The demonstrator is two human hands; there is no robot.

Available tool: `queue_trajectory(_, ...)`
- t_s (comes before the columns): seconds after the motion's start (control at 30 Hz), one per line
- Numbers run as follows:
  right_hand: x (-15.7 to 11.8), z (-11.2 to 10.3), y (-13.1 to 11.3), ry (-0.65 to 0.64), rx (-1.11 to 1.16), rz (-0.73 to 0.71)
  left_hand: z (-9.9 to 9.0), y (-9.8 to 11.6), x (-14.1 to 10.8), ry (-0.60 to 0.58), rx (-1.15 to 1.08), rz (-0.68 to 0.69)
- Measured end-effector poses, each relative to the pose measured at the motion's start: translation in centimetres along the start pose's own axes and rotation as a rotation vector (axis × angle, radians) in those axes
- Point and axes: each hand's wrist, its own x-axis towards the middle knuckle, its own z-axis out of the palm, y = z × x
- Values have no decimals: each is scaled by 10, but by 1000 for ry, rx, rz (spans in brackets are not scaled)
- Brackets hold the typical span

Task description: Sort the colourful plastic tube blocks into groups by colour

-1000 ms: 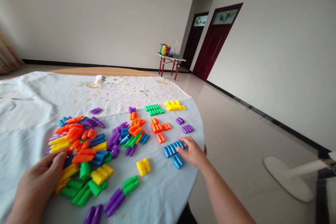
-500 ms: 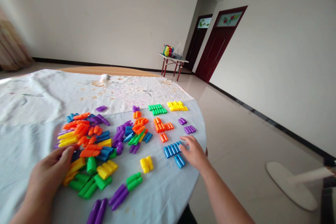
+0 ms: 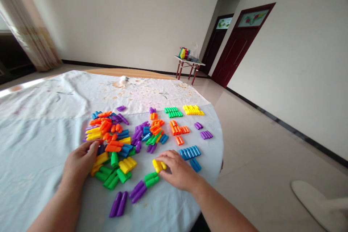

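My right hand (image 3: 178,170) reaches over a yellow bullet-shaped plastic building piece (image 3: 157,166), its thumb and fingers closing on either side of it. A green piece (image 3: 151,179) joined to a purple piece (image 3: 138,191) lies just below. At the left edge of a mixed heap, my left hand (image 3: 81,159) is closed in a pinch. Its fingertips touch the heap between orange and dark blue pieces, and what they hold is hidden. Nearby in the heap are an orange piece (image 3: 113,146), a yellow piece (image 3: 127,165) and green pieces (image 3: 111,180).
Sorted by colour along the table's right side are blue pieces (image 3: 190,152), orange pieces (image 3: 176,128), green pieces (image 3: 174,112), yellow pieces (image 3: 193,110) and purple pieces (image 3: 206,135). A purple piece (image 3: 118,204) lies near the front. The cloth-covered table (image 3: 174,206) has a rounded right edge.
My right hand has moved left from the blue pieces to the yellow piece and closed around it. My left hand stays at the heap. The view has turned a little left.
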Motion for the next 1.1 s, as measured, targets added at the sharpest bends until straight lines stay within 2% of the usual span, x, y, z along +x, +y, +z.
queue_trajectory(0.13, 14, 5, -6, 4, -20, -70, -1, 2, 1, -50, -67, -68)
queue_trajectory(0.37, 42, 16, -7, -1, -222, -26, -3, 6, 0, -63, -102, -99)
queue_trajectory(0.6, 37, 20, 1, 185, -31, 46, -2, 3, -1, -85, -146, -96)
queue_trajectory(0.8, 29, 12, -3, 121, 48, 38, 0, 0, -2, -86, -145, -99)
queue_trajectory(1.0, 32, 15, -4, 27, 57, 18, -2, 3, 1, -62, -107, -105)
queue_trajectory(1.1, 32, 13, -6, 28, 94, 15, -3, 5, 1, -63, -104, -140)
